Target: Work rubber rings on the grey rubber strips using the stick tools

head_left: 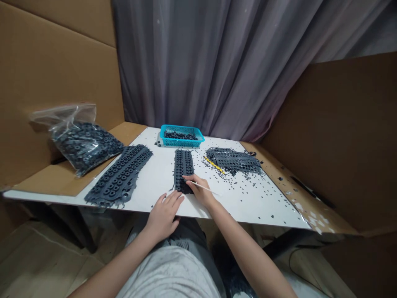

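Observation:
A dark grey rubber sheet with rows of moulded rings (184,165) lies lengthwise on the white tabletop (226,211). Over its near part, my right hand (200,189) pinches a thin white stick (207,188), whose tip points at the rings. My left hand (166,213) rests at the table's front edge, fingers stretched out and fingertips at the sheet's near left corner. Part of the sheet's near end is hidden behind my hands.
Left stand stacked ring sheets (119,176) and a clear bag of loose rings (87,145). A blue basket (181,143) holds small dark pieces at the back. Right are perforated sheets (234,159), a yellow strip (214,164) and scattered bits. Cardboard walls (338,136) flank the table.

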Motion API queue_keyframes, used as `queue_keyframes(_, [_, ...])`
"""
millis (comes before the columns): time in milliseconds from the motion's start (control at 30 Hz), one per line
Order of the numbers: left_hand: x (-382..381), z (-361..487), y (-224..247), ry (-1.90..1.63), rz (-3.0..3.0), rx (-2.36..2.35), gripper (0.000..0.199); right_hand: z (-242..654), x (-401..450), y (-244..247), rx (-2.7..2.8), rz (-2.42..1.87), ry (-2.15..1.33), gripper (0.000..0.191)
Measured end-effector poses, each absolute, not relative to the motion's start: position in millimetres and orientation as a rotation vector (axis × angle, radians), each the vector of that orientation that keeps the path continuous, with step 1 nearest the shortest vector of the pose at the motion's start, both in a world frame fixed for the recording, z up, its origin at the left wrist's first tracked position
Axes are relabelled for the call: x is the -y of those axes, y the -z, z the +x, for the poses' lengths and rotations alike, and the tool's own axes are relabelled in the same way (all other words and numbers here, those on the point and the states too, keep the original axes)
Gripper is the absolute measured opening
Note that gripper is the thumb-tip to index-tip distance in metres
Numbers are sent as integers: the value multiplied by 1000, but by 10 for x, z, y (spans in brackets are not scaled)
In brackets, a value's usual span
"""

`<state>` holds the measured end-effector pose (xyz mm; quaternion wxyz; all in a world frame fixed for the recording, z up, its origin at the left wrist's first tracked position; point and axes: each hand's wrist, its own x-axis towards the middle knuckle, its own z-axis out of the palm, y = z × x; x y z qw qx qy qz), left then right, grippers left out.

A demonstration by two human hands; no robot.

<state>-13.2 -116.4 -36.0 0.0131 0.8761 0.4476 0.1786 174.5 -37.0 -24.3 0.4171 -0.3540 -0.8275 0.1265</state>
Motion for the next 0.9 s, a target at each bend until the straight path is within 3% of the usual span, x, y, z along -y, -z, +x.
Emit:
queue_keyframes(167, [1159, -137, 399, -579, 2727, -1409, 57, 1734, 419, 195, 1957, -838, -794, 20])
queue_keyframes(267, [1158, -136, 395, -575, 2723, -1421, 56, 1716, 428, 171, 1953, -811, -855, 22])
queue_keyframes(633, [1140, -147, 396, -540, 2729, -1389, 61, 1719, 406, 180, 2239, -790, -457, 19])
queue_keyframes(900, [1138, -141, 355, -530, 2728, -1396, 62, 1661, 304, 257, 2202, -856, -367, 19])
